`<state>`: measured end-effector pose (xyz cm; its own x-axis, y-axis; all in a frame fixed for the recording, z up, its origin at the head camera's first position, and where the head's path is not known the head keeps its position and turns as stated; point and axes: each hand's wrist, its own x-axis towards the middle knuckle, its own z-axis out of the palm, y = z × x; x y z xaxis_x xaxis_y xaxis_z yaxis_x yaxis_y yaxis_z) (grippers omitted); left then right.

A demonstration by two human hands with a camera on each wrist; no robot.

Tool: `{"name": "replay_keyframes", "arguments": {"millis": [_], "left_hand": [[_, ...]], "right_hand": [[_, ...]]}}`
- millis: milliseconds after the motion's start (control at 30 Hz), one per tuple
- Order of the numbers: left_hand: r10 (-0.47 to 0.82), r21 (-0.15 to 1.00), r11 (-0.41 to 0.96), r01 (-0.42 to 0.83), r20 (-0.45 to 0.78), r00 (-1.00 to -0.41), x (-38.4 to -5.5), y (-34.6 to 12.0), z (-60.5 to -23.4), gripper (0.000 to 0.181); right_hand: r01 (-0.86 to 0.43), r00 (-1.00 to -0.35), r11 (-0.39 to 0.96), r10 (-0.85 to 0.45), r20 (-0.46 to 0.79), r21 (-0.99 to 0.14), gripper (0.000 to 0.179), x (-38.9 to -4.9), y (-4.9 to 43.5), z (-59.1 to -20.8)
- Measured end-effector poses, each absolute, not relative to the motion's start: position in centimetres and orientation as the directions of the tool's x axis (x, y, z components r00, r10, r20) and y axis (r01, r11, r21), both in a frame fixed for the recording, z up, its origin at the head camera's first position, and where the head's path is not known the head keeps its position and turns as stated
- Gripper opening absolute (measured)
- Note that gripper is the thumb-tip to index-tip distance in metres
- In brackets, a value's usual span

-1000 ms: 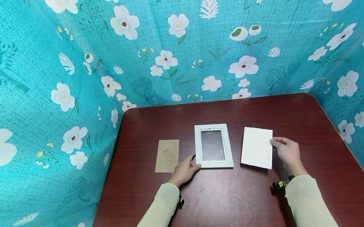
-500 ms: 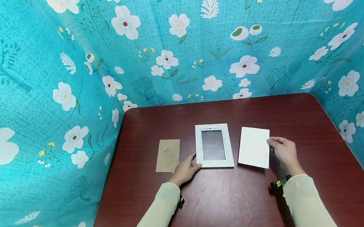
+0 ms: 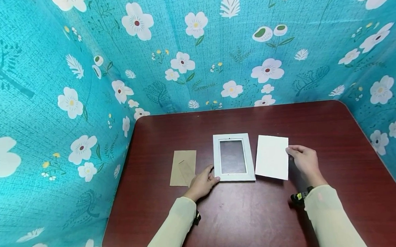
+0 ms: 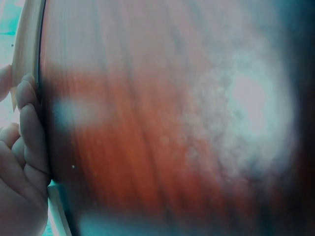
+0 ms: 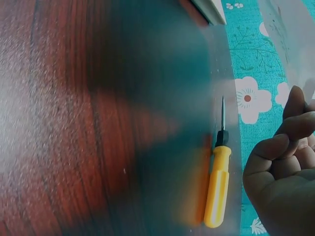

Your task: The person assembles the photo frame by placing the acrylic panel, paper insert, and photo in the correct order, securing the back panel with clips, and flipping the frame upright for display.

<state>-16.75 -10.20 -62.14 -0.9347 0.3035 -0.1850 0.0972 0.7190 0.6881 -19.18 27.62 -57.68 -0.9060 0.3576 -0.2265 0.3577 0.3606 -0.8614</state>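
A white picture frame (image 3: 235, 177), its middle see-through to the table, lies on the dark red table. My left hand (image 3: 202, 183) grips its lower left corner; the left wrist view shows fingertips against the edge of the frame (image 4: 27, 44). Just right of the frame, my right hand (image 3: 305, 163) pinches a stiff white rectangular sheet (image 3: 272, 157) by its right edge. The sheet is tilted, its near edge raised above a shadow. Left of the frame lies a brown backing board (image 3: 180, 171) with a stand leg, partly behind my left hand.
A yellow-handled screwdriver (image 5: 217, 191) lies on the table (image 5: 74, 147) near my right hand in the right wrist view. A blue flowered cloth (image 3: 229, 58) hangs behind and beside the table. Both wrists carry small black devices.
My right hand has moved left with the white sheet, closing most of the gap to the frame. The left hand keeps its hold on the frame's corner.
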Motion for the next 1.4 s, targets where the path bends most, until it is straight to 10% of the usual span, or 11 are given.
{"name": "replay_keyframes", "arguments": {"millis": [1400], "left_hand": [[0.308, 0.687, 0.717, 0.115, -0.165, -0.937, -16.9, -10.2, -62.5, 0.060]], "right_hand": [[0.317, -0.935, 0.310, 0.260, -0.241, -0.897, 0.040, -21.6, 23.4, -56.7]]}}
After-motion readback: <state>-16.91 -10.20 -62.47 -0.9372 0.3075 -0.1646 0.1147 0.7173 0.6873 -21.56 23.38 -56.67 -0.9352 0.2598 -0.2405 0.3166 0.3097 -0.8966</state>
